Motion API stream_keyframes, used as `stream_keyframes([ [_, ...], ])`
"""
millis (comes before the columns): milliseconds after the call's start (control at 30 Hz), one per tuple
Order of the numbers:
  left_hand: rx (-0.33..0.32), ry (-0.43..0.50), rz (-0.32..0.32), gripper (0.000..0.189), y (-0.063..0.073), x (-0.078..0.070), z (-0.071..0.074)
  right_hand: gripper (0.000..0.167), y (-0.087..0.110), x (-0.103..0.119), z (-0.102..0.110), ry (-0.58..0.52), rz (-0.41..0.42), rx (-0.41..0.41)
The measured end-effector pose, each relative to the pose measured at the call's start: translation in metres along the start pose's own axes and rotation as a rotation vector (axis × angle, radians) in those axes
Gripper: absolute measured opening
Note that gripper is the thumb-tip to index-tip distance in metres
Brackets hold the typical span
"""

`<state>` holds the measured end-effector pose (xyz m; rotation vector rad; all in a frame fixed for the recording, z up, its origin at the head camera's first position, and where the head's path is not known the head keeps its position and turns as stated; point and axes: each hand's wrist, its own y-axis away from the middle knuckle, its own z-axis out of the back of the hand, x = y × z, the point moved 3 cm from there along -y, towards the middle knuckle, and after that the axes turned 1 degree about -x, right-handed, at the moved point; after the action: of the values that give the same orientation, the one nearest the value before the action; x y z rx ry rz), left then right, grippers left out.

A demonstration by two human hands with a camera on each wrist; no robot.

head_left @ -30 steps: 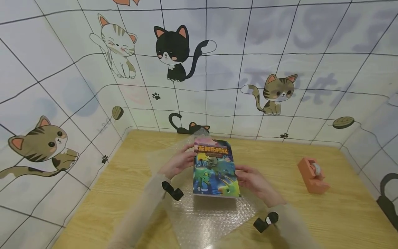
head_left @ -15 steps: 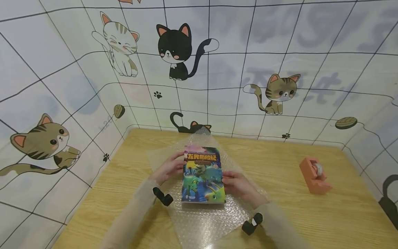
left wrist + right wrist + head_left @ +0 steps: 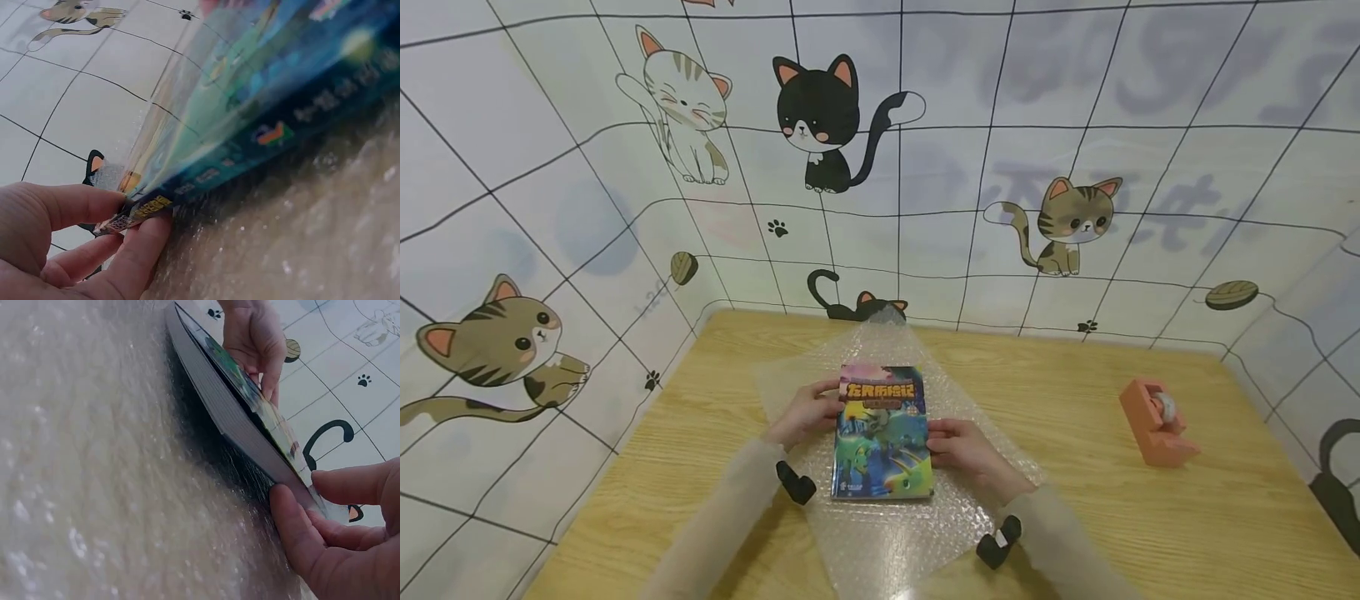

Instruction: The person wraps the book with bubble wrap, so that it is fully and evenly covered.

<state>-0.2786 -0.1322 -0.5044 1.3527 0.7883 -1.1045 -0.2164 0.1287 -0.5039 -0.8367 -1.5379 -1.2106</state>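
Note:
A colourful book with dinosaurs on its cover lies face up over a sheet of bubble wrap. On its left edge, the left hand pinches the spine near the top, thumb above and fingers below, as the left wrist view shows. The right hand grips the opposite edge; in the right wrist view its thumb is on the cover and its fingers are under the pages. A dark shadow under the book there suggests a small tilt or gap, but whether its bottom edge touches the wrap I cannot tell.
An orange tape dispenser with a roll of clear tape stands at the right of the wooden table. White sheeting printed with cats and grid lines encloses the back and sides.
Both hands have carried the book left and towards the person, lowering it onto the middle of the bubble wrap. Its tilt has straightened. The tape dispenser stays put.

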Motion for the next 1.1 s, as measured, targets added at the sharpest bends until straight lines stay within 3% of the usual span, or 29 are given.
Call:
stream_keyframes([
  [133, -0.038, -0.058, -0.063, 0.044, 0.001, 0.000, -0.002, 0.040, -0.001, 0.000, -0.003, 0.075, 0.037, -0.022],
  [367, -0.119, -0.274, -0.190, 0.029, 0.002, -0.005, -0.003, 0.033, -0.004, -0.001, -0.006, 0.163, 0.051, -0.101],
  [533, -0.112, -0.284, -0.203, 0.028, 0.001, -0.004, -0.002, 0.031, -0.004, 0.000, -0.007, 0.231, 0.080, -0.121],
  [767, -0.117, -0.300, -0.227, 0.025, -0.002, -0.002, -0.003, 0.031, -0.005, -0.001, -0.002, 0.268, 0.099, -0.090],
  [1100, -0.090, -0.312, -0.249, 0.025, -0.009, -0.001, -0.013, 0.034, -0.001, 0.001, 0.012, 0.245, 0.139, -0.052],
])
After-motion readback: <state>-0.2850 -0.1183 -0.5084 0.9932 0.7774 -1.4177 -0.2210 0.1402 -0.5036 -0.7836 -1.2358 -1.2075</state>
